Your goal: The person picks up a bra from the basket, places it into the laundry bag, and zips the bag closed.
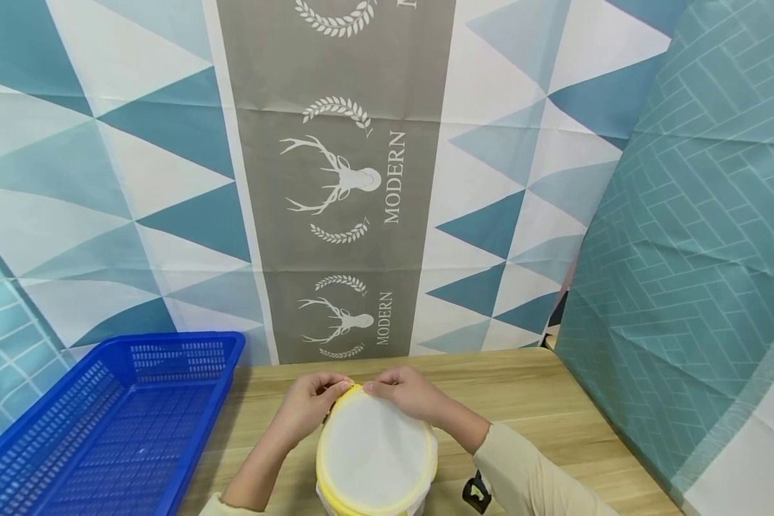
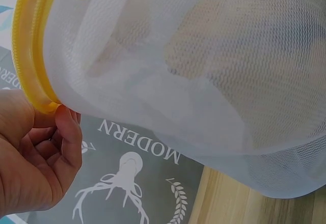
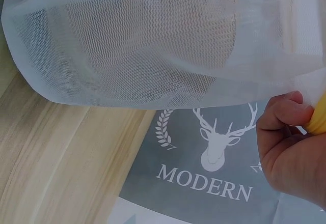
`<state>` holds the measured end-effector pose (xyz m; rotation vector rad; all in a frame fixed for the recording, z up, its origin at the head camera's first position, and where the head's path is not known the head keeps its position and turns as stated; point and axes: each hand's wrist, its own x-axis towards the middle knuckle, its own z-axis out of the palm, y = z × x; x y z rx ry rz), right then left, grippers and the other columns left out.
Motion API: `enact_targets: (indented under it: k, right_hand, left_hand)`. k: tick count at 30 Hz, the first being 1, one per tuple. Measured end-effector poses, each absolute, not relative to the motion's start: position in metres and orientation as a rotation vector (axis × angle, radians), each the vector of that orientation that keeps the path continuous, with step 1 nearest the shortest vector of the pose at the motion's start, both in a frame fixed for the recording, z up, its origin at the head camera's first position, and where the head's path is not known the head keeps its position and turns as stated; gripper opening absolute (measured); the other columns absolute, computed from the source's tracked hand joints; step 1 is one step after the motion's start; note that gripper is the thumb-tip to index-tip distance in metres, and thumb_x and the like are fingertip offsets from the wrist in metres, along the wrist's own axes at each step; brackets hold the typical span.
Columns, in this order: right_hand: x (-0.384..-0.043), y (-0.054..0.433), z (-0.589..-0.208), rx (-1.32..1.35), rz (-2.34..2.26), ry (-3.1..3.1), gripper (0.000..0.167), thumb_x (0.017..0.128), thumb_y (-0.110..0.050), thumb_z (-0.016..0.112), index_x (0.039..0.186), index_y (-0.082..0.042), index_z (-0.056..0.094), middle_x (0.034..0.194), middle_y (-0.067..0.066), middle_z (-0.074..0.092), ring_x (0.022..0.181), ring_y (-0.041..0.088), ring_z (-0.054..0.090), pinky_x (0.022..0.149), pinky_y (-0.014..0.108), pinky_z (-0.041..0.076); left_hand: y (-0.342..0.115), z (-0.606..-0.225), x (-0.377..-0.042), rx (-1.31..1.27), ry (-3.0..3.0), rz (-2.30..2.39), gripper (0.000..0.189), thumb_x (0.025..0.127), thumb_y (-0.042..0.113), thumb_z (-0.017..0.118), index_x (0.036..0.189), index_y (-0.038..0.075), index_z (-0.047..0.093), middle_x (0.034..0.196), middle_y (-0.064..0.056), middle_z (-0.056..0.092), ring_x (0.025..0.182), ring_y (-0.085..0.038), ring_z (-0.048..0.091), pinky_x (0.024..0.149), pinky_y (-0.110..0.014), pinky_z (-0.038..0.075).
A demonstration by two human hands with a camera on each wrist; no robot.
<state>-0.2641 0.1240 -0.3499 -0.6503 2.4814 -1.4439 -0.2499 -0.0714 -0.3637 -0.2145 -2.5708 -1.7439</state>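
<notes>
A white mesh laundry bag point(image 1: 377, 453) with a yellow zipped rim point(image 1: 320, 459) stands on the table, its round white top facing up. At the far side of that rim, my left hand point(image 1: 305, 407) pinches the yellow edge between thumb and fingers. Close beside it, my right hand point(image 1: 414, 394) pinches the same edge. In the left wrist view, the yellow zip point(image 2: 34, 46) curves down to the thumb and fingertips. Brownish and dark shapes show dimly through the mesh point(image 3: 153, 35) in the right wrist view; what they are cannot be made out.
A blue perforated plastic basket point(image 1: 222, 416) stands at the left. On the wooden table point(image 1: 490, 387), a small black item point(image 1: 476, 493) with a yellow-green mark lies near my right forearm. Patterned cloth point(image 1: 342, 215) hangs behind, and teal cloth point(image 1: 696, 251) at the right.
</notes>
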Motion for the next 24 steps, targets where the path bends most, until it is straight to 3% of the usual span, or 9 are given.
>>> enact_targets:
  k: [10, 15, 24]
  right_hand:
    - [-0.2635, 0.1261, -0.3461, -0.575, -1.425, 2.473, 0.033, 0.092, -0.040, 0.055, 0.094, -0.011, 0.072, 0.080, 0.001, 0.067, 0.058, 0.009, 0.060, 0.052, 0.028, 0.052]
    - [-0.2649, 0.1221, -0.3451, -0.641, -1.387, 2.485, 0.031, 0.092, -0.041, 0.055, 0.101, -0.016, 0.071, 0.094, 0.002, 0.069, 0.073, 0.008, 0.062, 0.062, 0.026, 0.052]
    - [-0.2674, 0.1188, -0.3495, -0.692, -1.390, 2.478, 0.028, 0.093, -0.034, 0.056, 0.089, -0.011, 0.072, 0.085, 0.002, 0.066, 0.068, 0.011, 0.057, 0.058, 0.025, 0.048]
  left_hand:
    - [-0.0728, -0.3634, -0.2479, -0.294, -2.563, -1.759, 0.018, 0.091, 0.019, 0.060, 0.097, 0.005, 0.069, 0.076, -0.003, 0.063, 0.059, -0.010, 0.052, 0.048, -0.022, 0.044]
    - [-0.0718, -0.3620, -0.2482, -0.310, -2.578, -1.743, 0.017, 0.091, 0.020, 0.060, 0.096, 0.006, 0.069, 0.076, -0.003, 0.063, 0.058, -0.009, 0.051, 0.049, -0.022, 0.044]
    - [-0.0701, -0.3613, -0.2473, -0.295, -2.573, -1.718, 0.017, 0.090, 0.020, 0.061, 0.096, 0.006, 0.070, 0.076, -0.002, 0.063, 0.058, -0.009, 0.051, 0.048, -0.022, 0.043]
